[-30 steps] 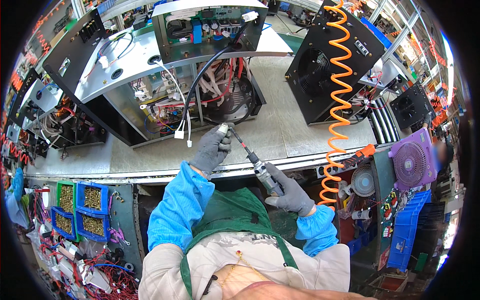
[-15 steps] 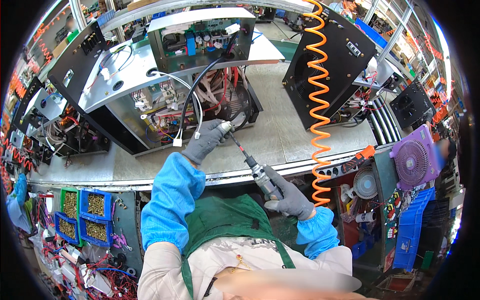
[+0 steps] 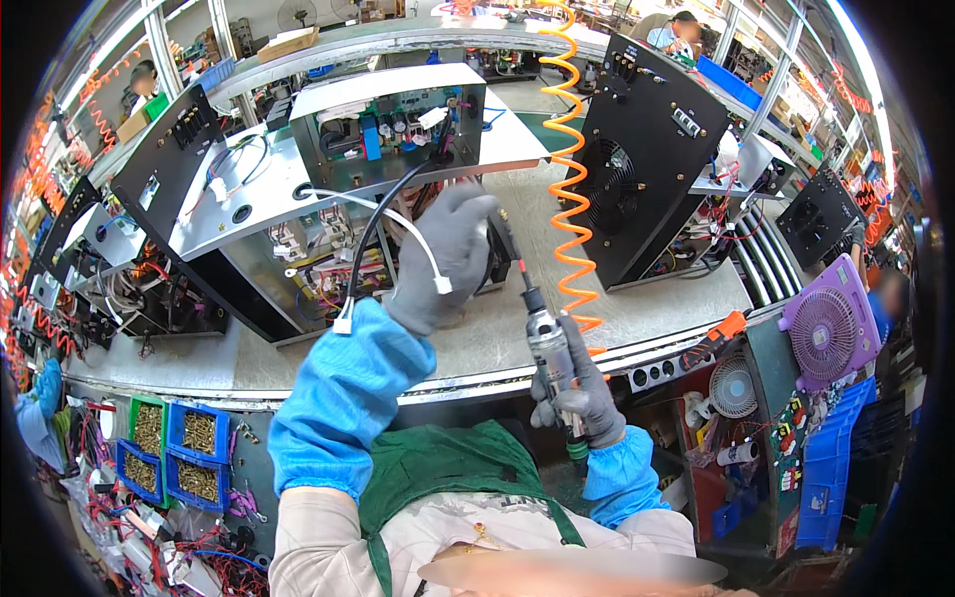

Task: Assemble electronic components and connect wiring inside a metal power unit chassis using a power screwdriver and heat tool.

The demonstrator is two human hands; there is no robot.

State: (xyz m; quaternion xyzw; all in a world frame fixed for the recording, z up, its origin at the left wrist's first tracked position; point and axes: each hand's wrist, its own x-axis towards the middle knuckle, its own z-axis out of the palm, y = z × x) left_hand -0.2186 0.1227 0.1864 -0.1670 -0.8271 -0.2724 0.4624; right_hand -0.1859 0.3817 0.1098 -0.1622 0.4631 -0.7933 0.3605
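Running this remotely, I've got the right hand (image 3: 595, 403) wrapped round the power screwdriver (image 3: 547, 343), long axis angled forward, bit (image 3: 514, 246) just right of the left hand (image 3: 448, 261); can't tell if that one's pinching anything. White cable (image 3: 398, 217) crosses it, open cabinet (image 3: 274, 189) behind, orange coiled hose (image 3: 565, 189) right of the bit.

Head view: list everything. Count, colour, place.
Power screwdriver: one, silver and black, centre
Coiled hose: one, orange, upper centre
Open cabinets: two or more, silver and black, left
Fan-fitted cabinets: two or more, black, right
Fastener bins: four, three blue, one green, lower left
Wires: uncounted, mostly red, lower left
Box fan: one, purple, right
Workbench: one, grey, centre
Co-workers: at least three, mixed clothing, background
Apron: one, green, torso
Oversleeves: two, blue, forearms
Left hand: one, grey-gloved, centre
Right hand: one, grey-gloved, on power screwdriver
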